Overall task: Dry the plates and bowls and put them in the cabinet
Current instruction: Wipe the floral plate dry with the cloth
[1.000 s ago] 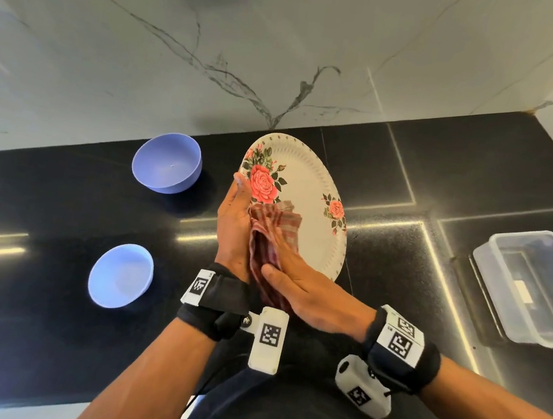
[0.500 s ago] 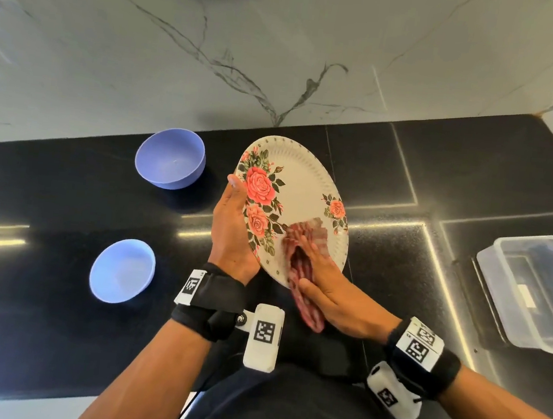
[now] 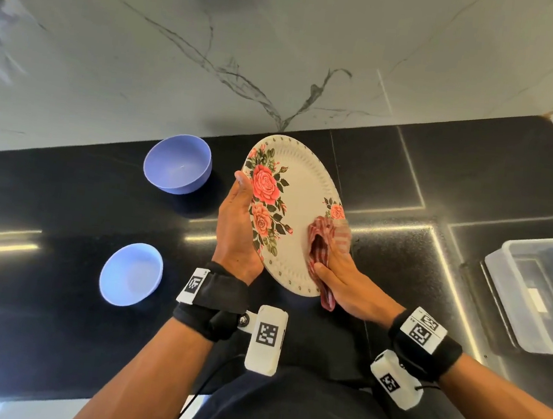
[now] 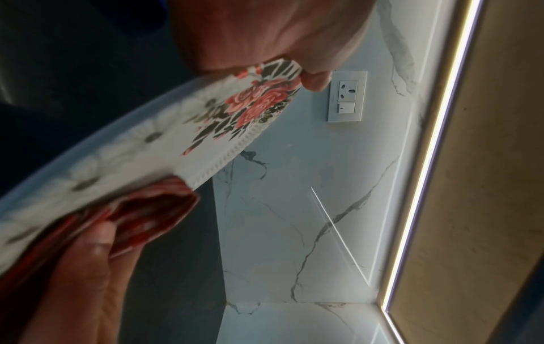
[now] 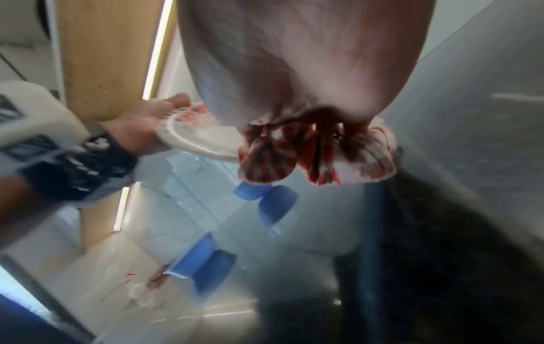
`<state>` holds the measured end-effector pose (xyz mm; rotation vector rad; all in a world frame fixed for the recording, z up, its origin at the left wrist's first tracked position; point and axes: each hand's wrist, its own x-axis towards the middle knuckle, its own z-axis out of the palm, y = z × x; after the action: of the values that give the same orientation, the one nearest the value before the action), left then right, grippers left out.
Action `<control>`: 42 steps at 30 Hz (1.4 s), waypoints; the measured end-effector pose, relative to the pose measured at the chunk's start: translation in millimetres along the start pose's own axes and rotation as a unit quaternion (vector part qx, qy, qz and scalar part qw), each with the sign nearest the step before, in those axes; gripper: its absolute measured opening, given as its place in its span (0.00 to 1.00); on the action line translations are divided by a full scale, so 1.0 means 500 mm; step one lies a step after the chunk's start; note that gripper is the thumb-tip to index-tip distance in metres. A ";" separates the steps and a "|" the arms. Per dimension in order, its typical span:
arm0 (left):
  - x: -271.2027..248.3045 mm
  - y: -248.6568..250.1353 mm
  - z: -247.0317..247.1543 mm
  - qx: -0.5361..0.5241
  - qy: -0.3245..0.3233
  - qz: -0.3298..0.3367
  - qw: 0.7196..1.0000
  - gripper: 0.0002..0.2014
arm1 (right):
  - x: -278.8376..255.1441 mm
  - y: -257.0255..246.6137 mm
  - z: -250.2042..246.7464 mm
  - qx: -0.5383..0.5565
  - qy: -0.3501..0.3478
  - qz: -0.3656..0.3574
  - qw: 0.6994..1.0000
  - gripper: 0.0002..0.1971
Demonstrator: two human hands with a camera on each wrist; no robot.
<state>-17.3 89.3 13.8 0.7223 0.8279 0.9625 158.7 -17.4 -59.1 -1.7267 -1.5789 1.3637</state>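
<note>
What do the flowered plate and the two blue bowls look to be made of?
The flowered plate: likely melamine or glazed ceramic, which I cannot tell; smooth cream face, printed roses, ribbed rim. The far blue bowl and the near blue bowl: probably plastic; uniform matte lavender blue, thin walls, soft sheen.

Counter [image 3: 478,184]: black and glossy.
Tub [image 3: 544,295]: clear plastic, sitting far right.
Wall [image 3: 287,38]: veined marble, socket [image 4: 347,96] mounted.
</note>
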 end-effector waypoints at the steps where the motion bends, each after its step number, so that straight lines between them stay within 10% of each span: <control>1: 0.000 0.000 0.002 -0.003 -0.002 -0.001 1.000 0.42 | -0.012 -0.028 0.007 0.014 -0.016 -0.010 1.000 0.34; 7: -0.011 0.002 0.017 0.015 0.001 -0.033 0.999 0.43 | -0.030 -0.154 0.049 0.046 -0.026 -0.171 0.984 0.32; 19: -0.038 0.038 0.028 0.041 0.048 -0.003 0.998 0.40 | -0.006 -0.190 0.047 0.055 0.007 -0.215 0.975 0.31; 32: -0.074 0.022 0.037 0.000 -0.073 -0.004 0.997 0.37 | -0.016 -0.177 0.050 0.054 0.276 -0.260 0.924 0.35; 39: -0.069 0.016 0.047 0.140 -0.071 0.067 0.985 0.39 | -0.028 -0.170 -0.020 -0.111 0.355 -0.331 0.867 0.33; 42: -0.046 0.026 0.026 0.326 -0.012 0.175 0.929 0.43 | -0.044 -0.171 -0.066 -0.162 0.376 -0.338 0.847 0.28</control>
<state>-18.9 71.7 37.1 1.4914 1.0302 0.9901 147.6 -5.9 33.9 -1.3653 -1.7015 0.0418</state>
